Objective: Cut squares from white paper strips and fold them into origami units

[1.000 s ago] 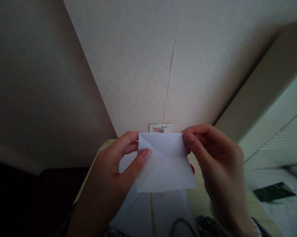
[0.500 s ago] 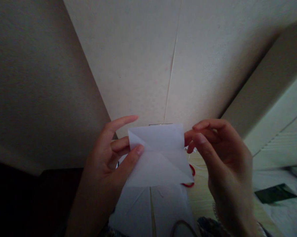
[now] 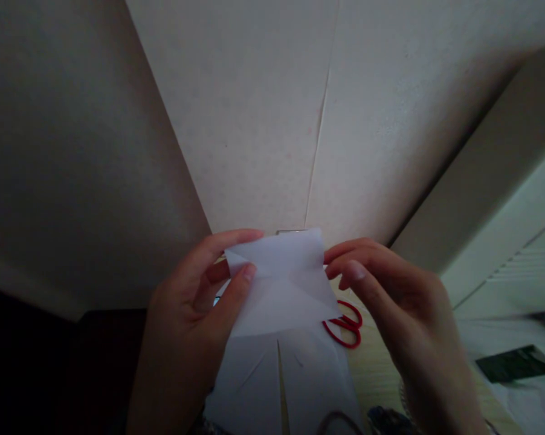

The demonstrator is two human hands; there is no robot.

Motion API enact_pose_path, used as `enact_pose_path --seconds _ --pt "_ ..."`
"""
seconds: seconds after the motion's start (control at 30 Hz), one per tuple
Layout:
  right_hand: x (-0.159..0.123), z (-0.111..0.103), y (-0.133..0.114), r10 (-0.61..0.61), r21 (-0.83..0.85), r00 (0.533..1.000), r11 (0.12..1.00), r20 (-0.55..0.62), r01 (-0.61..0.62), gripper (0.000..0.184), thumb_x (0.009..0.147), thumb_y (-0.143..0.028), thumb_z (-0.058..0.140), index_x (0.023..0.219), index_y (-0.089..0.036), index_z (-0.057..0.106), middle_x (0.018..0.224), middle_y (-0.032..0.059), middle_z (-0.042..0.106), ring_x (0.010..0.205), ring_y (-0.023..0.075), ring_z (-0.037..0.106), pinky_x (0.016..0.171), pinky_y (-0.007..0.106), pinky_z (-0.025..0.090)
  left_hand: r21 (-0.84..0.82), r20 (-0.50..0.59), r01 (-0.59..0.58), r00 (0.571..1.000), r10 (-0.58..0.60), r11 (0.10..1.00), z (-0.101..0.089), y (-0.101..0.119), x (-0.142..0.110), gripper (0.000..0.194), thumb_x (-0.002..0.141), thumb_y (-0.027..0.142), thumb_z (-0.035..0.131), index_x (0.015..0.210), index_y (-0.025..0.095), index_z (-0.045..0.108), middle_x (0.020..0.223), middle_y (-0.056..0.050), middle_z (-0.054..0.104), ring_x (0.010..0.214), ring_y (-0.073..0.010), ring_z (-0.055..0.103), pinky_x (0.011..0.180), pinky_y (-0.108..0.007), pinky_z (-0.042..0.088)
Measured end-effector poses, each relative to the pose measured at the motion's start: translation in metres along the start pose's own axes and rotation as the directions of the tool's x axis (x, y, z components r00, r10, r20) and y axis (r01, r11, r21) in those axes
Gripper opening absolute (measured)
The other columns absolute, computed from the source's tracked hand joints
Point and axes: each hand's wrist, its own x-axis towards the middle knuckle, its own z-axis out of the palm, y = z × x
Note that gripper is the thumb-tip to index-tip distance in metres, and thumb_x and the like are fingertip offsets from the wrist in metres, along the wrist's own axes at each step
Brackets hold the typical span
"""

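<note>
My left hand [image 3: 195,308] pinches the left side of a small creased sheet of white paper [image 3: 286,290], thumb in front and fingers behind. Diagonal fold lines and one across the middle mark the sheet. At its right edge is my right hand [image 3: 385,302]; the fingertips reach the edge and seem partly behind it, while the thumb stands apart from the paper. Red-handled scissors [image 3: 356,323] lie below, partly covered by the sheet. Larger white paper [image 3: 249,374] with a narrow gap down its middle lies underneath, nearer to me.
A pale wooden table [image 3: 372,374] shows at the right. Behind it rises a wall [image 3: 254,121] with a vertical seam. A pale cabinet [image 3: 503,241] stands to the right, and a dark green packet [image 3: 517,364] lies on white material [image 3: 530,399].
The small sheet has shifted slightly left and tilted, uncovering more of the red scissor handles. My left index finger has come down onto its top edge, and my right hand has moved left with it.
</note>
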Motion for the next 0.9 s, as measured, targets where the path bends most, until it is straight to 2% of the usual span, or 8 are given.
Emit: enact_pose_path --seconds 0.13,0.2,0.27,0.33,0.5,0.63,0.77,0.9 --pt "-0.0014 0.0014 0.0000 0.047 0.040 0.999 0.998 0.022 -0.048 0.016 0.091 -0.027 0.070 0.076 -0.025 0.074 0.088 -0.0014 0.075 0.079 0.0144 0.067 0.058 0.022 0.048 -0.011 -0.063 -0.103 0.993 0.102 0.995 0.0007 0.0006 -0.0015 0.026 0.080 0.013 0.074 0.094 0.034 0.071 0.082 0.011 0.074 0.057 -0.0067 0.065 0.046 -0.010 0.049" --pt "-0.0016 0.0018 0.0002 0.040 0.057 0.999 0.998 0.029 -0.042 0.014 0.089 -0.025 0.070 0.076 -0.025 0.074 0.091 -0.0007 0.074 0.081 0.0144 0.067 0.059 0.022 0.049 0.032 -0.027 -0.138 0.990 0.139 0.990 0.0011 0.0011 -0.0012 0.021 0.084 0.011 0.070 0.086 0.031 0.072 0.091 0.011 0.075 0.069 -0.0046 0.067 0.057 -0.007 0.051" --pt "-0.0015 0.0018 0.0007 0.017 0.063 1.000 0.998 0.026 -0.019 0.013 0.088 -0.023 0.070 0.076 -0.025 0.074 0.095 -0.0003 0.075 0.084 0.0144 0.067 0.063 0.022 0.050 0.102 0.037 -0.189 0.982 0.186 0.977 0.0006 0.0012 -0.0004 0.025 0.088 0.009 0.064 0.079 0.030 0.075 0.096 0.011 0.075 0.082 -0.0037 0.067 0.071 -0.006 0.051" --pt "-0.0012 0.0015 0.0014 0.013 0.059 1.000 0.998 0.024 -0.015 0.012 0.088 -0.021 0.070 0.078 -0.026 0.075 0.096 -0.0001 0.074 0.086 0.0143 0.067 0.065 0.022 0.051 0.145 0.079 -0.230 0.972 0.221 0.962 -0.0007 0.0009 0.0001 0.027 0.090 0.010 0.063 0.082 0.031 0.078 0.098 0.010 0.074 0.086 -0.0046 0.066 0.078 -0.007 0.052" --pt "-0.0006 0.0027 0.0025 0.063 0.070 0.997 0.995 0.034 -0.065 0.009 0.088 -0.021 0.070 0.085 -0.027 0.076 0.100 0.0005 0.073 0.089 0.0152 0.068 0.062 0.021 0.053 0.128 0.109 -0.206 0.975 0.192 0.970 -0.0023 0.0017 -0.0023 0.026 0.085 0.015 0.071 0.100 0.034 0.079 0.108 0.007 0.072 0.087 -0.0088 0.068 0.067 -0.010 0.055" --pt "0.0000 0.0064 0.0035 0.077 0.142 0.996 0.986 0.039 -0.082 0.008 0.086 -0.018 0.071 0.085 -0.026 0.073 0.096 -0.0003 0.070 0.087 0.0144 0.066 0.063 0.021 0.052 0.115 0.093 -0.174 0.982 0.164 0.978 -0.0003 0.0047 -0.0034 0.028 0.082 0.015 0.073 0.101 0.035 0.078 0.113 0.006 0.070 0.098 -0.0140 0.070 0.074 -0.015 0.059" --pt "-0.0005 0.0091 0.0065 0.027 0.179 0.998 0.983 0.055 -0.036 0.011 0.086 -0.016 0.072 0.089 -0.025 0.071 0.099 -0.0005 0.067 0.095 0.0158 0.063 0.077 0.026 0.052 0.113 0.095 -0.188 0.980 0.178 0.976 0.0016 0.0048 -0.0019 0.030 0.081 0.016 0.074 0.104 0.034 0.077 0.114 0.004 0.069 0.101 -0.0181 0.070 0.079 -0.023 0.062" --pt "-0.0024 0.0092 0.0077 0.047 0.137 0.998 0.989 0.042 -0.052 0.010 0.085 -0.016 0.072 0.088 -0.025 0.068 0.091 -0.0015 0.063 0.088 0.0164 0.060 0.079 0.030 0.049 0.118 0.100 -0.186 0.979 0.175 0.975 0.0018 0.0011 -0.0014 0.031 0.081 0.016 0.074 0.105 0.036 0.077 0.116 0.005 0.068 0.103 -0.0171 0.070 0.084 -0.023 0.061"
